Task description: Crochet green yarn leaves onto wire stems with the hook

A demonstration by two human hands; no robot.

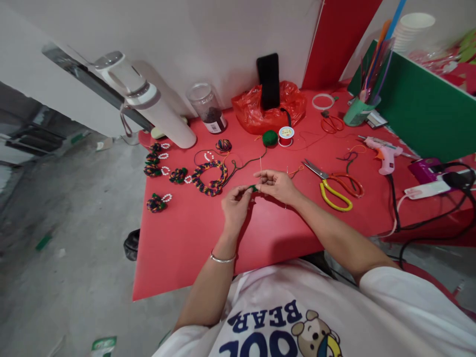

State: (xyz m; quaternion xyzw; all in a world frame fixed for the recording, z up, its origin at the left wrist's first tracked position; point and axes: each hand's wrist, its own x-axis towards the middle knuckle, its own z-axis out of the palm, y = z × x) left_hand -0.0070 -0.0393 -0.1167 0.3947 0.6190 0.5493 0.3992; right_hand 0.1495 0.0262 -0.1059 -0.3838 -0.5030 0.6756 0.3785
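My left hand (236,204) pinches one end of a small piece of green knitting (255,188) above the red table. My right hand (278,186) closes on its other end, fingers bent round it. A thin needle (261,163) stands up by the right fingertips; another thin line shows beside that hand, too fine to make out fully. Green yarn (243,164) runs from a green yarn ball (269,138) toward the left. Just left of my hands lies a multicoloured knitted loop (197,184). Yellow- and red-handled scissors (327,184) rest open-bladed to the right.
Several yarn bundles with white bead loops (156,203) line the left edge. Behind stand a white flask (167,116), a clear jar (208,111), a thread spool (286,136) and a phone (268,82). At right are a pink glue gun (385,153) and a power strip (426,189) with cables.
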